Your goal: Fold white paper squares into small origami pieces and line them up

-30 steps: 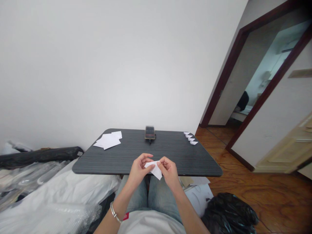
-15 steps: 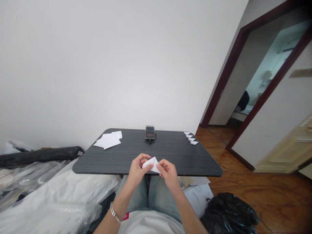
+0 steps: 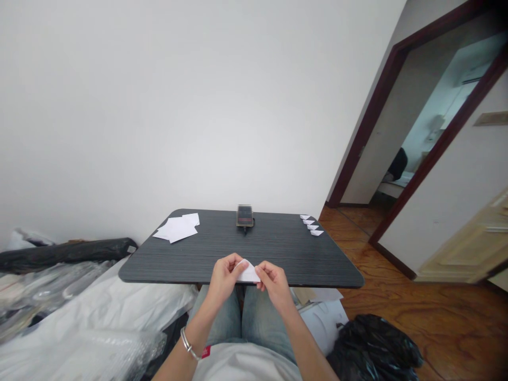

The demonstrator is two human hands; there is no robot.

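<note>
Between my two hands is a small folded piece of white paper [image 3: 249,274], held just above the front edge of the dark table [image 3: 214,248]. My left hand [image 3: 224,275] pinches its left side, thumb on top. At the right corner, my right hand [image 3: 273,279] grips it between thumb and fingers. Several loose white paper sheets [image 3: 177,228] lie overlapping at the table's back left. Along the back right edge, several small folded white paper pieces [image 3: 312,226] form a row.
A small device on a stand [image 3: 244,217] is at the table's back middle, against the white wall. Wrapped plastic bundles [image 3: 99,312] fill the floor to the left. A black plastic bag [image 3: 373,346] sits at the lower right, and a doorway [image 3: 381,132] opens beyond.
The upper point of the paper in my hands has gone down, so it now looks lower and flatter. My left thumb has moved up slightly along it.
</note>
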